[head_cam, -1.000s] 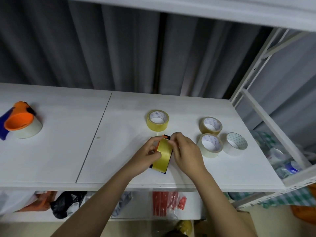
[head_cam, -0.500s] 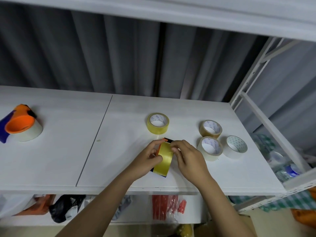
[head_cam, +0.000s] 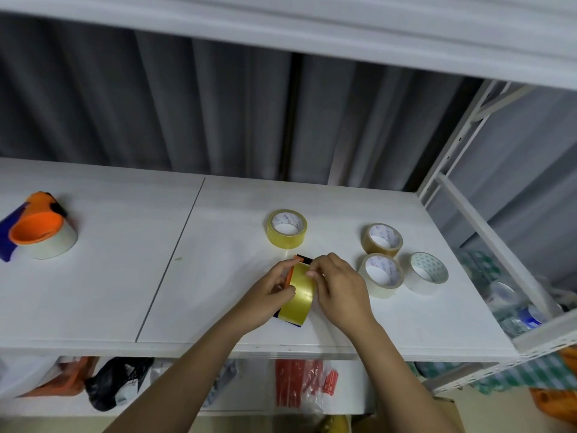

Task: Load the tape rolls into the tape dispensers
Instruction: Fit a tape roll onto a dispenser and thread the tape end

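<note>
A yellow tape roll (head_cam: pixel 298 293) sits in an orange, black and blue dispenser (head_cam: pixel 302 259) near the shelf's front edge. My left hand (head_cam: pixel 269 295) grips the roll and dispenser from the left. My right hand (head_cam: pixel 339 286) pinches the roll's top right edge by the dispenser's black tip. Behind them lies a loose yellow roll (head_cam: pixel 287 228). To the right lie a brown roll (head_cam: pixel 382 240), a clear roll (head_cam: pixel 381 275) and a white roll (head_cam: pixel 426 272). At far left an orange and blue dispenser (head_cam: pixel 34 228) holds a clear roll.
The white shelf board (head_cam: pixel 125 276) has a seam left of centre. White rack posts (head_cam: pixel 487 232) rise at the right, with bottles and cloth beyond. A lower shelf holds bags and a red packet (head_cam: pixel 304 382). A grey corrugated wall stands behind.
Both hands stay on the roll and dispenser. My right fingertips have shifted slightly along the roll's top edge. The camera view has tilted a little.
</note>
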Demonstrator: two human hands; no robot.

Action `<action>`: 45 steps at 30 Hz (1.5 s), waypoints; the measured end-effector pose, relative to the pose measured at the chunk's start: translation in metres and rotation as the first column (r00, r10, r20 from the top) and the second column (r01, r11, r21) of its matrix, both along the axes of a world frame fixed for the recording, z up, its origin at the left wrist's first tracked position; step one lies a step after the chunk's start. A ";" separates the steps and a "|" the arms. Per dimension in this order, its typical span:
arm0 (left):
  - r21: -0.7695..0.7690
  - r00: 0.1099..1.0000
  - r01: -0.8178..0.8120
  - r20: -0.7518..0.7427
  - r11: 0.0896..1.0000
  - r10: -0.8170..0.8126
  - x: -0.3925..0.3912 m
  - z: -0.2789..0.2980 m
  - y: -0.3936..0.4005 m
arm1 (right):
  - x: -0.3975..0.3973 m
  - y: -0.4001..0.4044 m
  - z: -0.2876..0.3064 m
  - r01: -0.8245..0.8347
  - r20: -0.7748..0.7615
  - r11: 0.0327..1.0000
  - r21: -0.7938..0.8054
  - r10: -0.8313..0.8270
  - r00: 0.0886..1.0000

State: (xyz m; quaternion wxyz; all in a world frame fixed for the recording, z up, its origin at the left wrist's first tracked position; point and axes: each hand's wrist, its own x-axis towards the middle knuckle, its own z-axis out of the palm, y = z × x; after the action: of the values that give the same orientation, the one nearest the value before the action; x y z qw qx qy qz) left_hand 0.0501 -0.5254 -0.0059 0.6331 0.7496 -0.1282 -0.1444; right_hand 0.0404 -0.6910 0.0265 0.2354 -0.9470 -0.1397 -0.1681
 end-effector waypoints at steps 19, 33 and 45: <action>0.017 0.998 -0.061 -0.032 0.998 0.062 0.000 -0.001 0.000 | 0.028 -0.005 -0.001 0.094 -0.256 0.949 0.302 -0.015 0.967; 0.012 0.997 -0.062 -0.036 0.998 0.062 0.001 0.005 0.001 | 0.042 -0.014 0.022 0.110 -0.541 0.781 0.615 0.316 0.779; 0.087 0.999 -0.041 -0.018 0.995 0.043 0.002 0.007 0.004 | 0.045 -0.011 0.023 -0.094 -0.443 0.840 0.534 0.373 0.815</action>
State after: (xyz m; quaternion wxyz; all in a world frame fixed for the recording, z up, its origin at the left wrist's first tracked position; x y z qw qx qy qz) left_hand 0.0519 -0.5218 0.0007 0.6041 0.7774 -0.0997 -0.1442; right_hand 0.0852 -0.7023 0.0491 0.5153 -0.8391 -0.1415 0.1019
